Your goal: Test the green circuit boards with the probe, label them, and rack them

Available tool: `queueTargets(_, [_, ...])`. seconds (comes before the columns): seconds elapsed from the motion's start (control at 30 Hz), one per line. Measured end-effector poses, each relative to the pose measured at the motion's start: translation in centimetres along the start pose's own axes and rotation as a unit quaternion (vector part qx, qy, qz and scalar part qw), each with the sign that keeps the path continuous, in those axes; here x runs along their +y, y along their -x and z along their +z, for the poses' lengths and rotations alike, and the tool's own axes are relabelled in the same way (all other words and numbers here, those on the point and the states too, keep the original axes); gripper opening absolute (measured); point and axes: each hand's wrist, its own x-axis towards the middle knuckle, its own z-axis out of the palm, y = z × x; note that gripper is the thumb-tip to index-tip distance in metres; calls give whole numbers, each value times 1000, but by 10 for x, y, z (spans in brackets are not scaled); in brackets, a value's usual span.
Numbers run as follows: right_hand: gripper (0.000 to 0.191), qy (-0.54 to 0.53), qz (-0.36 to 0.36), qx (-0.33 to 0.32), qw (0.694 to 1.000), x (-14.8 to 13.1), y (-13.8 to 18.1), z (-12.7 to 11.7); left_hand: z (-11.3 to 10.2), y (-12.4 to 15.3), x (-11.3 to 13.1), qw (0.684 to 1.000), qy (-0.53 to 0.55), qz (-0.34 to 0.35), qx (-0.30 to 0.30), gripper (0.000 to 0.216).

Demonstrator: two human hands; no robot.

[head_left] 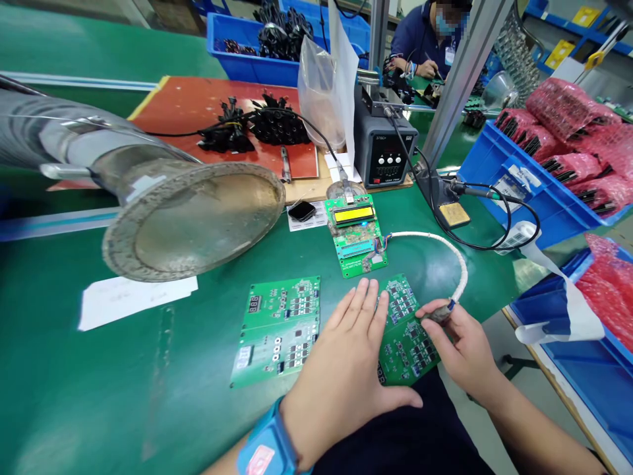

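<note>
My left hand point(349, 346) lies flat with fingers stretched out over the left side of a green circuit board panel point(413, 336), hiding part of it. Between the thumb and fingers of my right hand point(462, 346) is the dark end of a white sleeved cable point(462, 264), held at the panel's right edge. That cable runs back to a green board with a lit yellow display point(353, 215) and a small blue light. Left of my hands, a second green circuit board panel point(281, 330) rests on the table. Whether the cable end touches the panel I cannot tell.
A fume duct hood point(198, 218) juts in from the left above white paper point(138, 300). Behind stand a soldering station point(386, 142), an iron in its holder point(462, 189) and a blue bin of cables point(247, 66). Pink-wrapped parts fill a blue crate point(494, 165). A co-worker point(425, 39) sits beyond.
</note>
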Motion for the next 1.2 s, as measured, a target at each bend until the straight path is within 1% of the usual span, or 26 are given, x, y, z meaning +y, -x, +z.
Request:
queueTargets(0.07, [11,4,-4,3,1000,0,0,0,-1,-2,4,1000,0,-17,-15,124])
queueTargets(0.17, [11,9,-10,5,1000,1,0,0,-2,-4,9,999,0,-35,-32,119])
queueTargets(0.27, [12,13,-9,1,1000,2,-1,-1,-5,-5,10,998,-7,-39,-48,117])
queueTargets(0.37, [12,11,-7,0,1000,2,-1,-1,-6,-7,10,998,-6,-42,-47,115])
queueTargets(0.57, [12,8,-6,1,1000,1,-1,-1,-11,-12,12,996,-14,-52,-72,119])
queueTargets(0.73, [12,9,-6,4,1000,0,-1,-1,-14,-13,14,995,-25,-51,-86,117])
queueTargets(0.93, [12,10,-9,3,1000,1,0,-1,-12,-13,13,996,-37,-46,-74,116])
queueTargets(1.1, [13,11,-12,6,1000,3,0,-1,-10,-12,13,995,-42,-49,-81,120])
queueTargets(1.2, [13,10,-13,7,1000,3,0,0,-9,-10,14,997,-19,-50,-61,117])
